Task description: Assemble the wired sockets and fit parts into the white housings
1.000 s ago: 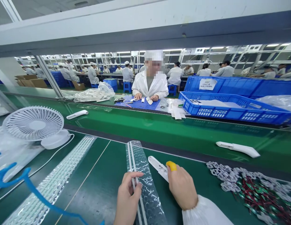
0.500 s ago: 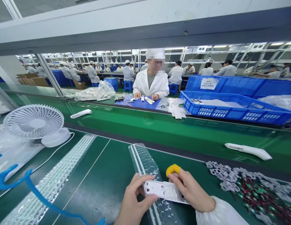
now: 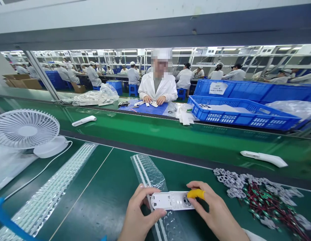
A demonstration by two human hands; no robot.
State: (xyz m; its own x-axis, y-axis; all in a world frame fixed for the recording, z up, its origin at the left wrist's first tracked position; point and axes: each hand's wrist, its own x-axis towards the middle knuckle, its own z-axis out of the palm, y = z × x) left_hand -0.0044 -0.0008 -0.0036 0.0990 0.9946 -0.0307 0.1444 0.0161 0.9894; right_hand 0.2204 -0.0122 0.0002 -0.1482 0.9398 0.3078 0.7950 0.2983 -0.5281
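A long white plastic housing half (image 3: 170, 201), its hollow side up, lies level between my hands above the table. My left hand (image 3: 145, 209) grips its left end, thumb along the near edge and fingers at the far edge. At the other end is my right hand (image 3: 208, 204), with a yellow finger cot (image 3: 196, 193) on the index finger. That finger and the thumb close on the housing's right end, over a round grey part (image 3: 187, 201) set inside it. Beneath the housing lies a clear plastic strip (image 3: 151, 170) with two white lines.
Loose grey rings (image 3: 230, 184) and red-wired green parts (image 3: 266, 204) are heaped at right. White handle-shaped pieces (image 3: 264, 158) rest on the green belt (image 3: 135, 129). A white fan (image 3: 27, 130) and a blue coiled hose (image 3: 7, 221) are at left. Across the belt sits a co-worker (image 3: 158, 83) beside a blue crate (image 3: 243, 115).
My right hand has shifted so its covered index finger, earlier curled above the housing, now reaches into the right end. The housing has turned nearly level. The view has moved slightly.
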